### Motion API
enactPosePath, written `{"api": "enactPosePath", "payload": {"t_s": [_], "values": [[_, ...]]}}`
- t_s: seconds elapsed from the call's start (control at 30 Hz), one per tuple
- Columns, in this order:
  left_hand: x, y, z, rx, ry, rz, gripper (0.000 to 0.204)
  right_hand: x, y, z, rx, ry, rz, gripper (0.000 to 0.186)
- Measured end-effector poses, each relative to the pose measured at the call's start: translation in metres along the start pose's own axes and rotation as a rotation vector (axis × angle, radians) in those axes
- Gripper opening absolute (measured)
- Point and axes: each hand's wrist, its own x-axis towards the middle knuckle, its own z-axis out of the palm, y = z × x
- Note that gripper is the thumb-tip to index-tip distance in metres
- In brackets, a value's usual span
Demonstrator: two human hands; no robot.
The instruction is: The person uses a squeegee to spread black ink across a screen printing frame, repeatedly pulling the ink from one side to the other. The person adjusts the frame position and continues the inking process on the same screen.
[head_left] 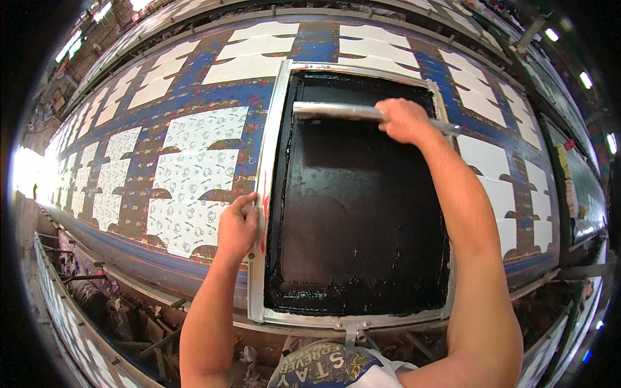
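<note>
A large screen-printing frame (259, 262) with pale metal rails lies on the long table before me. Wet black ink (362, 220) covers its mesh, with ridges and blobs along the sides and the near end. My right hand (404, 121) is closed around a silver metal squeegee (336, 110), which lies crosswise near the frame's far end. The squeegee's right end reaches past the right rail and looks blurred. At the left rail, my left hand (239, 227) grips the frame's edge, its thumb and fingers bent; part of the grip is hidden.
Cut white fabric pieces with small printed figures (194, 169) lie in rows left of the frame. Plain white fabric pieces (378, 48) lie beyond it and to its right. The blue and brown tabletop (315, 43) is stained. A metal bracket (352, 333) projects from the frame's near rail.
</note>
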Motion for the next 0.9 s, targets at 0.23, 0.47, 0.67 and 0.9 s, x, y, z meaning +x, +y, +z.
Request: {"api": "enactPosePath", "payload": {"t_s": [0.23,0.47,0.67,0.9], "values": [[-0.003,0.004,0.000,-0.017,0.000,-0.017,0.038,0.087,0.032,0.012,-0.045,0.099,0.086,0.038],[-0.003,0.009,0.003,-0.078,-0.014,-0.119,0.038,0.117,0.046,0.021,-0.043,0.148,0.049,0.044],[-0.002,0.014,-0.004,0.009,-0.058,-0.087,0.041,0.093,0.035,0.010,-0.026,0.059,0.002,0.033],[0.000,0.004,-0.003,0.074,-0.015,0.023,0.041,-0.008,-0.006,0.025,-0.083,0.092,-0.135,0.025]]}}
